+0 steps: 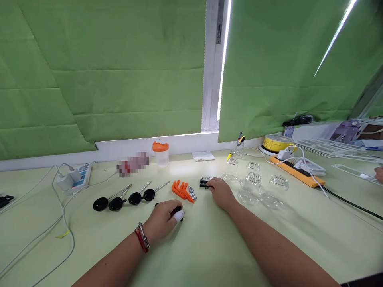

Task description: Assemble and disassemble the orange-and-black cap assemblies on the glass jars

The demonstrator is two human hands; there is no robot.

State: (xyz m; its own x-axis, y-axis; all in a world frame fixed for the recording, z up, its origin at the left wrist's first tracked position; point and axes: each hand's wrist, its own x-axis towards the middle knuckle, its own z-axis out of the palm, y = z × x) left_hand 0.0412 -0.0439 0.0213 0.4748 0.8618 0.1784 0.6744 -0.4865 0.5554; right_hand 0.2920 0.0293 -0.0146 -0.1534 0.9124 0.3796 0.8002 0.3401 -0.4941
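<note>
My left hand (167, 218) is closed round a small black part (177, 210), mostly hidden by the fingers; a white wrap covers the thumb tip. My right hand (220, 192) reaches further forward, its fingertips pinched at a small black cylindrical piece (204, 183). Coil springs (205, 179) lie just behind that piece. Between the hands, further back, are several orange handles (180, 189) and a bunch of silver screws or pins (192, 193). Left of them lie several black round-headed pieces with metal rods (116, 203). Clear glass jars (251, 187) stand right of my right hand.
An orange-lidded cup (160, 154) and a folded paper (203, 156) stand near the wall. White cables run from a power strip (78, 179) at left. An orange power strip (296, 171) and a yellow round case (277, 143) are at right. Another person's hand (379, 174) shows at the right edge.
</note>
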